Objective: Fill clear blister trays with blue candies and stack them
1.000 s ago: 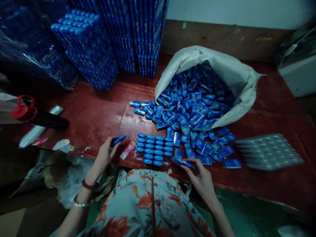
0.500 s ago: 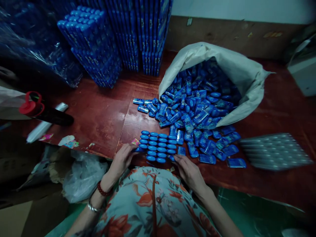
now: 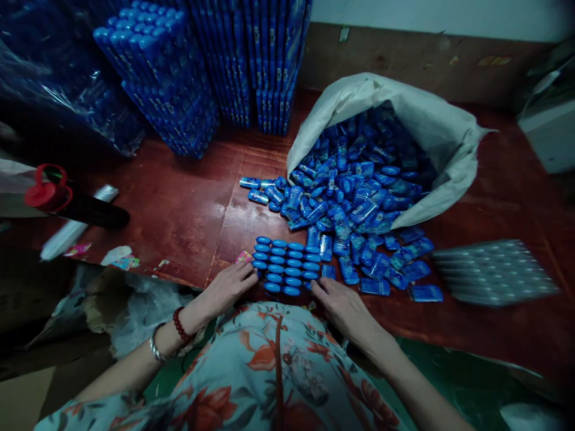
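Observation:
Small glossy blue packs [image 3: 277,261] stand on end in tight columns near the table's front edge, with rounded tops up. My left hand [image 3: 233,282] is at the near end of the left column, its fingers closed around a blue pack they mostly cover. At the right column's near end, the closed fingertips of my right hand [image 3: 336,298] grip another blue pack [image 3: 308,285], of which only a bit shows. Loose blue packs [image 3: 348,269] lie just beyond my right hand, spilling from a white woven sack [image 3: 453,137].
Tall stacks of blue packs [image 3: 168,90] rise at the back left. A black bottle with a red lid [image 3: 90,206] lies near a clear plastic roll [image 3: 67,230] at left. A ridged translucent tray [image 3: 496,272] is at right. Plastic bags [image 3: 139,311] hang below the table edge.
My left hand has shifted slightly toward the block and now covers the blue pack at its fingers. My right hand stays at the right column. The view has moved a little.

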The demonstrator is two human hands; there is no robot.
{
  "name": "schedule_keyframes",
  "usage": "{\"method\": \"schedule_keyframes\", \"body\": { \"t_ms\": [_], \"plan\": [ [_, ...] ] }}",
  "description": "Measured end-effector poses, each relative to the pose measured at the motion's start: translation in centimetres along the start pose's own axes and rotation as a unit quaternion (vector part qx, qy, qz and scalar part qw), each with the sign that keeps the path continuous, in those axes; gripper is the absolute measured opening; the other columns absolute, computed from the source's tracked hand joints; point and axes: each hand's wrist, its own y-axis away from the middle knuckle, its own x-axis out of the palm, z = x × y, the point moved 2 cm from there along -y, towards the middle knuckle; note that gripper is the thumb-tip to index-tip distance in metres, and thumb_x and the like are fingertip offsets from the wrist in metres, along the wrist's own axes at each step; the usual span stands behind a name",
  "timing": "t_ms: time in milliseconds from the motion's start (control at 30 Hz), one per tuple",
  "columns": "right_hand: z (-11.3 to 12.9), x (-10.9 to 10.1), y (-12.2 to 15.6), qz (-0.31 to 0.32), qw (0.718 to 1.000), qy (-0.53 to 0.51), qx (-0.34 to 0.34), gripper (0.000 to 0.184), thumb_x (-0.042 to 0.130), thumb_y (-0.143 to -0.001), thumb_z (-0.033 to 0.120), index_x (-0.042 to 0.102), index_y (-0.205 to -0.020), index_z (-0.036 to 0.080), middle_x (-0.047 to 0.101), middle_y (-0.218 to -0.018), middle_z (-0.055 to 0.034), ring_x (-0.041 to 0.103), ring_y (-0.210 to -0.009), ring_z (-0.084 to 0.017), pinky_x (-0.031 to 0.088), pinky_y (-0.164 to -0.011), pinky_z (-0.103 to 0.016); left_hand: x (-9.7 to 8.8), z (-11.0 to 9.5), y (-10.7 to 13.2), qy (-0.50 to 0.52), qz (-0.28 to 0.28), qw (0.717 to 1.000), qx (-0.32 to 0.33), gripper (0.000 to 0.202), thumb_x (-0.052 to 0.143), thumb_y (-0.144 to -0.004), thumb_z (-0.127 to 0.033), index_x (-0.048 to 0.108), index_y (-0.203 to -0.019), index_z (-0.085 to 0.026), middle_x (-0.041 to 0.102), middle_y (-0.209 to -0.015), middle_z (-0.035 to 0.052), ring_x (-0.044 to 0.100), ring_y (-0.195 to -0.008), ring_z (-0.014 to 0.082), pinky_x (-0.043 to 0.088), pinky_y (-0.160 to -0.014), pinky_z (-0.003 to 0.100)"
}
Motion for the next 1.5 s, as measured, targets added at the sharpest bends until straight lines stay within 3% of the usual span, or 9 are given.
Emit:
{"method": "schedule_keyframes", "body": {
  "t_ms": [133,233,367,500,733,867,1067,1300,1500],
  "plan": [
    [0.7,0.1,-1.4,0.033,0.999,0.041,0.004,0.027,0.044,-0.081,0.002,0.062,-0.094,0.019,0.061,-0.079,-0.0071,0.056,-0.070,-0.017,0.042,-0.058,-0.025,1.1,-0.2,0.6,-0.005,-0.011,0.999,-0.033,0.029,0.029,-0.094,-0.015,0.054,-0.109,-0.017,0.060,-0.103,0.0100,0.056,-0.096,0.0190,0.049,-0.083,0.033],
    [0.4,0.8,-1.5,-0.006,0.999,0.039,0.026,0.030,0.045,-0.083,0.005,0.061,-0.104,0.019,0.061,-0.084,-0.0075,0.056,-0.070,-0.016,0.041,-0.060,-0.025,1.6,-0.3,0.7,-0.010,-0.026,0.998,-0.056,0.033,0.029,-0.092,-0.013,0.050,-0.116,-0.018,0.060,-0.103,0.0104,0.056,-0.095,0.0192,0.049,-0.082,0.033],
    [-0.4,1.7,-1.1,-0.079,0.994,0.032,0.063,0.033,0.044,-0.086,0.009,0.061,-0.113,0.020,0.061,-0.086,-0.0058,0.055,-0.065,-0.013,0.040,-0.058,-0.023,0.4,0.4,-0.7,-0.005,-0.044,0.998,-0.050,0.028,0.032,-0.091,-0.012,0.053,-0.108,-0.017,0.059,-0.098,0.0098,0.056,-0.089,0.0184,0.049,-0.077,0.030],
    [-0.8,1.9,-0.7,-0.097,0.994,0.022,0.042,0.037,0.040,-0.087,0.007,0.061,-0.116,0.019,0.061,-0.091,-0.0064,0.057,-0.068,-0.012,0.044,-0.059,-0.022,-0.5,1.7,-1.6,0.029,-0.020,0.998,-0.051,0.026,0.031,-0.092,-0.012,0.057,-0.096,-0.017,0.057,-0.087,0.0050,0.054,-0.078,0.0142,0.048,-0.068,0.024],
    [-1.3,2.6,0.7,-0.120,0.990,0.001,0.077,0.058,0.037,-0.082,0.000,0.051,-0.130,0.030,0.059,-0.107,-0.0084,0.057,-0.093,-0.017,0.049,-0.072,-0.027,2.5,1.8,1.1,-0.024,-0.153,0.988,-0.002,0.043,0.031,-0.092,-0.012,0.039,-0.134,-0.017,0.060,-0.103,0.0127,0.058,-0.092,0.0190,0.051,-0.079,0.033],
    [-1.5,3.7,0.5,-0.152,0.986,-0.026,0.067,0.060,0.034,-0.083,-0.002,0.050,-0.132,0.029,0.060,-0.098,-0.0066,0.057,-0.090,-0.015,0.049,-0.075,-0.026,2.0,0.9,0.1,-0.045,-0.133,0.990,-0.003,0.043,0.027,-0.092,-0.010,0.039,-0.133,-0.015,0.060,-0.102,0.0133,0.056,-0.096,0.0212,0.050,-0.084,0.036],
    [-1.8,3.6,0.3,-0.164,0.985,-0.050,0.033,0.058,0.033,-0.084,-0.002,0.049,-0.133,0.025,0.057,-0.087,-0.0053,0.055,-0.081,-0.014,0.048,-0.071,-0.024,0.0,1.3,-1.6,-0.012,-0.063,0.998,-0.001,0.033,0.029,-0.093,-0.014,0.050,-0.118,-0.017,0.057,-0.094,0.0078,0.053,-0.084,0.0174,0.048,-0.073,0.028],
    [-1.4,3.2,0.4,-0.150,0.986,-0.045,0.050,0.053,0.033,-0.088,0.001,0.049,-0.133,0.023,0.052,-0.074,-0.0023,0.050,-0.070,-0.014,0.045,-0.065,-0.023,0.5,1.5,-0.6,-0.025,-0.118,0.992,-0.028,0.032,0.027,-0.094,-0.013,0.045,-0.120,-0.016,0.054,-0.091,0.0054,0.050,-0.078,0.0143,0.045,-0.066,0.024],
    [-1.7,3.2,0.0,-0.155,0.987,-0.037,0.029,0.054,0.032,-0.087,0.000,0.050,-0.133,0.021,0.050,-0.069,-0.0011,0.049,-0.065,-0.013,0.043,-0.062,-0.022,0.9,0.2,-1.6,-0.053,-0.004,0.999,-0.014,0.030,0.031,-0.089,-0.008,0.052,-0.109,-0.015,0.056,-0.097,0.0101,0.051,-0.092,0.0207,0.046,-0.084,0.035]
  ]
}}
